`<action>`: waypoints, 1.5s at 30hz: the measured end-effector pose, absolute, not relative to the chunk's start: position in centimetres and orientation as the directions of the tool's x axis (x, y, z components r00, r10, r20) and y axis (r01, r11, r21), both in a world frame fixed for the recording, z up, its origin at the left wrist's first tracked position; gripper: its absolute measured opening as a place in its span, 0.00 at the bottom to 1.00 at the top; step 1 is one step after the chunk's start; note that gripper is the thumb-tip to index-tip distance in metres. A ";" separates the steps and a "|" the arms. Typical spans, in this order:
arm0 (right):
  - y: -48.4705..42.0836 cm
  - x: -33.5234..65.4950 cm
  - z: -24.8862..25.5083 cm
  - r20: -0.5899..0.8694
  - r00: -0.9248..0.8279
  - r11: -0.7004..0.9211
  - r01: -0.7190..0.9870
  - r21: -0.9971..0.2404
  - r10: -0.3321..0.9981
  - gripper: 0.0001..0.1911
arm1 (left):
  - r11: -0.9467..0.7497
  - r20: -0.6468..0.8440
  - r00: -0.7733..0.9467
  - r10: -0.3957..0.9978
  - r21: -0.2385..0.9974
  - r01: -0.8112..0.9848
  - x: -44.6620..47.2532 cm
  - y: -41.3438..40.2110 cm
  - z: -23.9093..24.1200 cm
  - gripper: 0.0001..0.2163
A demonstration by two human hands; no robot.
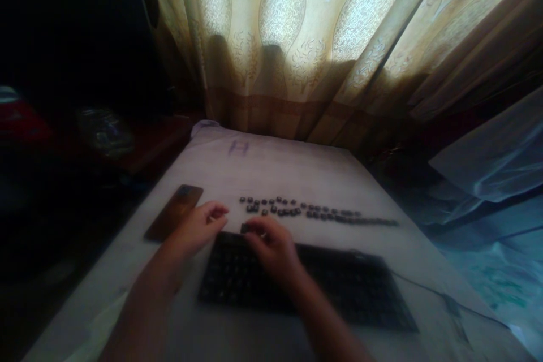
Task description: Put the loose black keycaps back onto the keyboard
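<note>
A black keyboard (352, 285) lies across the near part of the cloth-covered table. My right hand (271, 243) is over its upper left edge, thumb and fingers closed on a small dark keycap (244, 228). Just left of it, my left hand (206, 222) hovers by the keyboard's upper left corner, fingers loosely curved and apart, holding nothing that I can see. Beyond both hands, several loose black keycaps (291, 212) lie in uneven rows running off to the right. Blur hides the markings on the keys.
A brown-backed phone (173, 212) lies left of my left hand. The keyboard's cable (424, 285) runs off the right side of the table (292, 161). A patterned curtain (292, 68) hangs behind. At far left, a clear plastic item (106, 133) sits in shadow.
</note>
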State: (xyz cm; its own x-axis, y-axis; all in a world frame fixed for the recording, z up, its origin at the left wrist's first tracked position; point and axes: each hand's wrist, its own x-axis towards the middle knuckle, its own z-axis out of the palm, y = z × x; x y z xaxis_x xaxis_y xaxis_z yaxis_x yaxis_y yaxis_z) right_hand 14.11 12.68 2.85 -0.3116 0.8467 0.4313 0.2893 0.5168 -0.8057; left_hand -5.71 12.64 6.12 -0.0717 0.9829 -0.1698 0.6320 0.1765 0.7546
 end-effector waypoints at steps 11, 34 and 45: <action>12.3 13.8 0.2 0.248 -0.259 0.338 0.407 -0.849 0.934 0.09 | 0.238 -0.258 -0.097 0.961 0.601 0.762 -6.7 12.7 1.6 0.11; 9.9 13.7 0.7 0.198 -0.376 0.401 0.600 -0.692 0.905 0.09 | 0.143 -0.051 -0.165 0.985 0.778 0.611 -4.5 9.0 -1.6 0.15; 9.4 12.0 0.7 0.163 -0.422 0.431 0.687 -0.585 0.892 0.09 | 0.121 -0.087 -0.090 0.992 0.856 0.503 -5.0 8.8 -1.6 0.14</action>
State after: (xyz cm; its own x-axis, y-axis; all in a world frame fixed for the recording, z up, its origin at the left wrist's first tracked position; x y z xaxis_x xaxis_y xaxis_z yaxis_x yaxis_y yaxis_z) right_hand 11.96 9.42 0.69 -0.4216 0.8921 0.1625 0.6866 0.4312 -0.5854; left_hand -5.04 8.77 -1.57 -0.0897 0.9922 -0.0871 0.5033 0.1206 0.8557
